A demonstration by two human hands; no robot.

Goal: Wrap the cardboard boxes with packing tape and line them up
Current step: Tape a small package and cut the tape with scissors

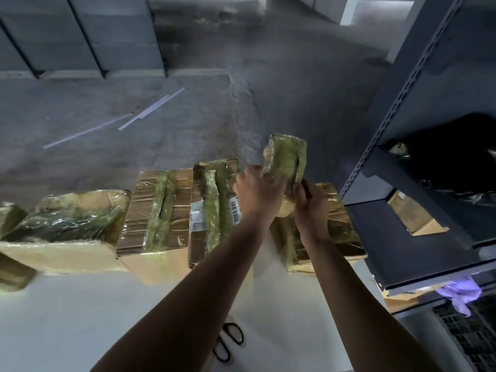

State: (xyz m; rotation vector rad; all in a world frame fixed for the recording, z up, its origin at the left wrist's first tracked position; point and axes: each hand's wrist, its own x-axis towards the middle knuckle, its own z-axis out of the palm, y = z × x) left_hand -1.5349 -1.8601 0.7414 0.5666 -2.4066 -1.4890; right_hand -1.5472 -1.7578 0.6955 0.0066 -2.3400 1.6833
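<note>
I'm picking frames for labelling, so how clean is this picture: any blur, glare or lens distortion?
Head view: the small taped box in the left hand and right hand is fairly sharp; head view: the far floor is smeared; head view: tape on the row of boxes throws glare; head view: the wide lens tilts the shelf upright, and the shelf's inside is dark.

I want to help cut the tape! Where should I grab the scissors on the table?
Take the scissors by their two black handle loops, reaching down from above. They lie flat on the white table, loops in plain view; the blades are hard to make out, so keep to the loops.
</note>
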